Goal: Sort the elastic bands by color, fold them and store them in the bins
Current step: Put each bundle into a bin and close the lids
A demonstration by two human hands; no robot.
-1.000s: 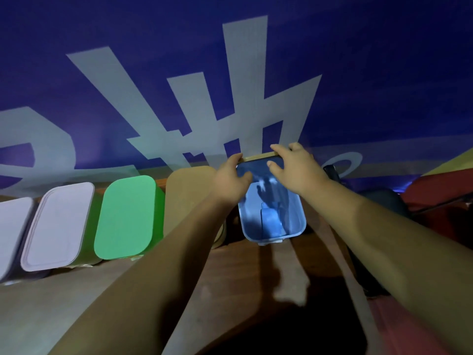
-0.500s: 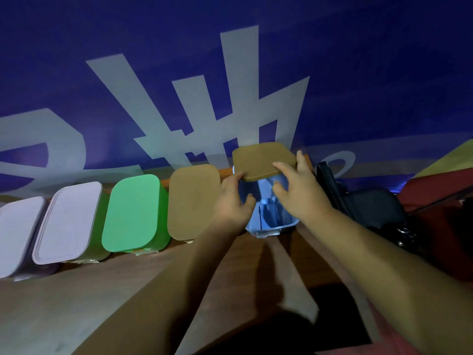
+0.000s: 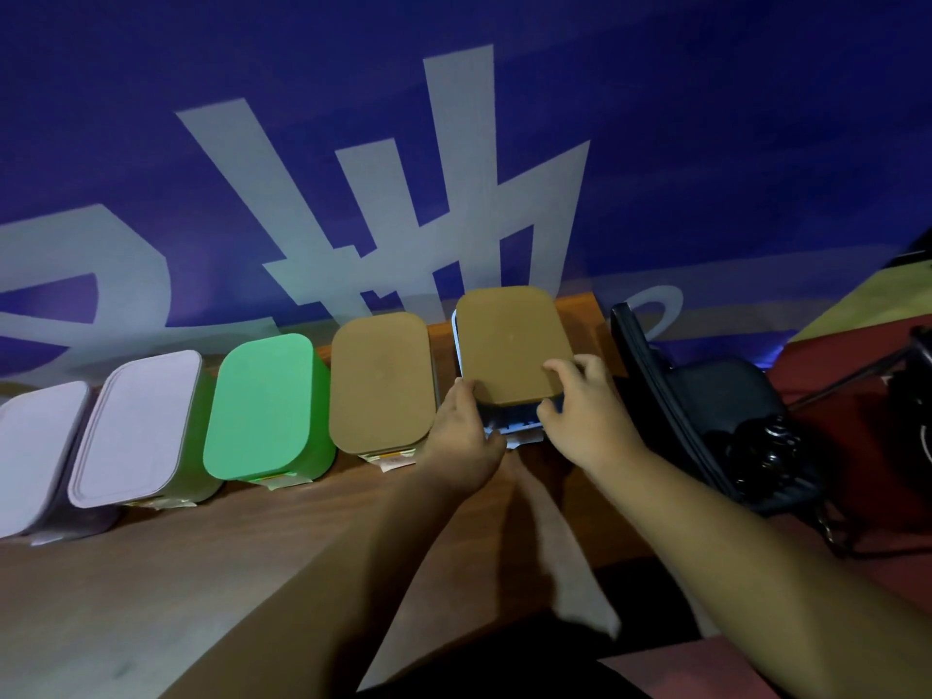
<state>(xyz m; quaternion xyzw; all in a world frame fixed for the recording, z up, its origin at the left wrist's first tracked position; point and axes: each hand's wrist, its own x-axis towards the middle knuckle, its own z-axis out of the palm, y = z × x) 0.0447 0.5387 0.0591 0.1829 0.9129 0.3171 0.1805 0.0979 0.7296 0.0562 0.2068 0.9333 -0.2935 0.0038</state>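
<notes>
A blue banner [image 3: 706, 143] with pale lettering fills the back. Below it a wooden desk [image 3: 176, 597] carries a row of bins along its far edge: an outer lilac-lidded bin [image 3: 30, 451], an inner lilac-lidded bin [image 3: 138, 426], a green bin [image 3: 265, 406], a tan-lidded bin [image 3: 381, 380] and, at the right end, a blue bin [image 3: 509, 420], with a black bag [image 3: 716, 411] beside it. A tan lid [image 3: 509, 343] covers most of the blue bin; the left hand [image 3: 466, 436] has its grip pinched on the lid's near left corner, and the right hand [image 3: 585, 421] has its grip curled round the near right corner, fingers on top.
</notes>
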